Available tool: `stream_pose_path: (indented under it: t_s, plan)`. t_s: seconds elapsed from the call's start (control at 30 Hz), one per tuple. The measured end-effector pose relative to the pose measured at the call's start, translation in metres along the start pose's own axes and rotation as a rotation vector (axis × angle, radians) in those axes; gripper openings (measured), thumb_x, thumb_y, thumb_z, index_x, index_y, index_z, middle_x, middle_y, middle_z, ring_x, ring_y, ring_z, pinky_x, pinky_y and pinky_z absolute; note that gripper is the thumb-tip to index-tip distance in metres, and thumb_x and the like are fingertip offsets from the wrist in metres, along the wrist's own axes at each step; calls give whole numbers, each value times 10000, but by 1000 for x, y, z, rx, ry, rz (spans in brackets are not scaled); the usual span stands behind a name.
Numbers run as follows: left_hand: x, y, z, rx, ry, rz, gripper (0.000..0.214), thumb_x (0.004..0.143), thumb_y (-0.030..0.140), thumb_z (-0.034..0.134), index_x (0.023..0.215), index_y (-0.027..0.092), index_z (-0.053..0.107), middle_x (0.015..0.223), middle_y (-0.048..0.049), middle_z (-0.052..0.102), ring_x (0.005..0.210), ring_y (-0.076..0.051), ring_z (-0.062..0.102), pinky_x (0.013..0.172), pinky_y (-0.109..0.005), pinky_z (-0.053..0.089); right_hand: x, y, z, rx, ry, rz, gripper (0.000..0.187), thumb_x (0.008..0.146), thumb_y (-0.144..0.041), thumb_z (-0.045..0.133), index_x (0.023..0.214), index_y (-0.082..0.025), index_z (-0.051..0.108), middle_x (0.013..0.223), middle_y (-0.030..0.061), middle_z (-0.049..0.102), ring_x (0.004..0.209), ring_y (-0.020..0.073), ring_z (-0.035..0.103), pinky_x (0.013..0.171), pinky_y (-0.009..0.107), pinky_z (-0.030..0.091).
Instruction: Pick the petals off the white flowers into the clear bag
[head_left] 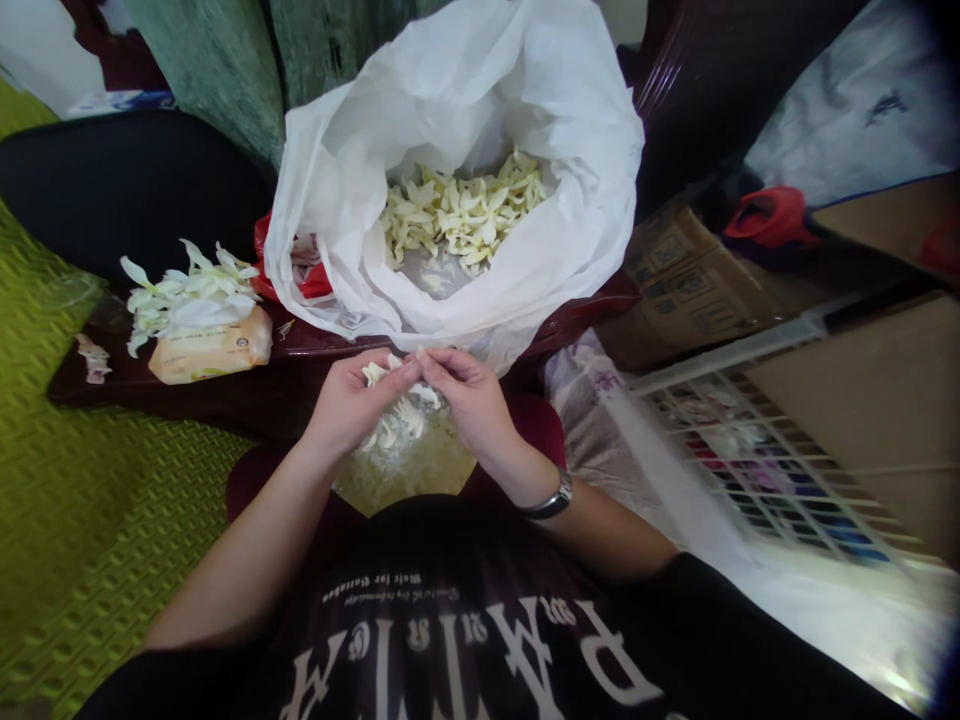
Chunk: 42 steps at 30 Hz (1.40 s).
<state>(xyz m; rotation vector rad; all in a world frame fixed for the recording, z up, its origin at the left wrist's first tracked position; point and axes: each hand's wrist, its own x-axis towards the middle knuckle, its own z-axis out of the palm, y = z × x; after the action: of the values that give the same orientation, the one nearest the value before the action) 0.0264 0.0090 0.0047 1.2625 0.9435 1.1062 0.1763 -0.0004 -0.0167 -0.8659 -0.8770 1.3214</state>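
Observation:
My left hand is closed around several white flowers, a small cluster that hangs below the fingers over my lap. Thumb and fingers of my right hand are pinched together and meet the left fingertips; what they grip is too small to make out. Just beyond both hands stands a wide white plastic bag with its mouth rolled open. Pale, cream-coloured flowers lie heaped inside it. To the left, more long-petalled white flowers rest on an orange-and-white soft packet.
The bag and packet sit on a dark red, glossy bench. A red plastic bag is tucked beside the white one. At right are a cardboard box and a white plastic crate. Yellow-green textured matting covers the floor at left.

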Motion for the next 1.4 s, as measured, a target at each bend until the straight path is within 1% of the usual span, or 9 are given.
stream_pose_path:
  t_s: [0.3,0.43,0.53,0.73,1.03,1.13,1.2,1.3,1.4]
  plan:
    - [-1,2,1,37,25,-4,322,747,430,860,683,163,692,628,10,620,571,-108,522,566,-232,414,2,3,-1,113,-15,146,327,623,-476,912,836,-266,779,834,-17,781,847,173,698,933,356,546]
    - [-2,3,1,28,-7,-30,280,779,442,837,818,170,781,761,-30,724,678,-140,610,652,-248,476,4,2,-1,93,6,62,270,710,-483,855,819,-263,743,819,-15,760,851,175,692,945,360,532]
    - [-1,2,-2,21,30,-48,311,785,447,834,943,180,819,820,-49,758,706,-146,634,655,-245,485,7,-5,-5,86,72,-28,249,789,-478,793,783,-252,689,844,-8,744,844,167,673,915,345,530]
    - [1,3,-7,-14,135,-65,338,743,471,861,867,160,815,672,-11,678,553,-97,540,502,-205,385,7,-21,-26,101,155,-137,262,799,-473,786,800,-263,629,763,-30,659,769,157,639,865,342,541]
    - [2,9,-9,-14,245,-32,368,712,486,876,890,172,806,741,-31,733,626,-135,613,577,-235,464,9,-25,-60,68,252,-247,265,808,-491,801,784,-284,637,627,-74,561,599,121,546,860,366,581]
    - [2,11,-13,4,223,-34,378,694,478,889,890,168,798,740,-30,737,624,-142,622,586,-244,476,9,-28,-70,-160,183,-143,250,779,-494,821,846,-270,732,677,-33,667,647,154,614,800,381,582]
    - [2,13,-13,9,199,-42,382,693,470,890,905,165,800,742,-34,741,621,-146,628,585,-248,481,4,-32,-67,-351,93,-119,269,774,-473,828,943,-269,781,846,17,761,810,203,688,872,415,572]
    - [1,15,-9,1,132,-55,369,687,436,900,929,173,807,739,-33,743,608,-141,631,571,-242,482,-4,-38,-50,-535,-11,-223,330,789,-423,823,1089,-294,781,1156,50,765,1134,253,667,1076,454,479]
    - [2,15,-4,-20,77,-29,332,657,384,925,888,180,801,733,-23,737,592,-123,619,560,-226,475,-7,-37,-28,-515,-195,-196,358,781,-405,830,1112,-290,756,1119,47,769,1068,237,687,996,422,516]
